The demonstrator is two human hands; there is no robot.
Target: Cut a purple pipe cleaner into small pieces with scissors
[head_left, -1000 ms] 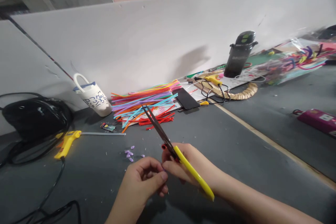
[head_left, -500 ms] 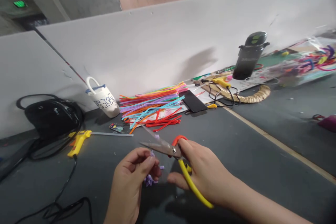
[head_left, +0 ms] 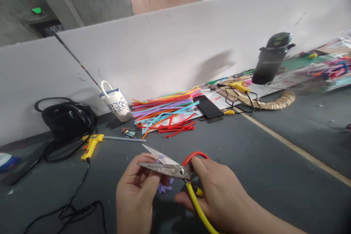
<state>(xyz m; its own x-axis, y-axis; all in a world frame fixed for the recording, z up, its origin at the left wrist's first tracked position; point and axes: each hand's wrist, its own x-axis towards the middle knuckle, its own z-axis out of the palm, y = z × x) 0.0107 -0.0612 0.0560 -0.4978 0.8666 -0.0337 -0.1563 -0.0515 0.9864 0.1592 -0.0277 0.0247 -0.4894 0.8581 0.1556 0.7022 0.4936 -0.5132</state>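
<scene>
My left hand (head_left: 137,190) is closed in a pinch on a small purple piece (head_left: 159,159), mostly hidden by the fingers and blades. In my right hand (head_left: 219,182) is a pair of scissors (head_left: 167,169) with one red and one yellow handle. Their blades are spread, pointing left across the left fingertips, with the purple piece showing between them. Several little purple bits (head_left: 162,189) lie on the dark table (head_left: 263,164) just below the hands.
Beyond the hands lie bundles of coloured pipe cleaners (head_left: 167,108) and a phone (head_left: 210,106). A yellow glue gun (head_left: 92,146) with its cord, a black bag (head_left: 67,120) and a white cup (head_left: 118,106) stand left. A dark bottle (head_left: 271,60) is at the back right.
The scissors have moved down and closer to my left fingers, so the blades now cross in front of them. The whole view has shifted slightly, with things appearing further right.
</scene>
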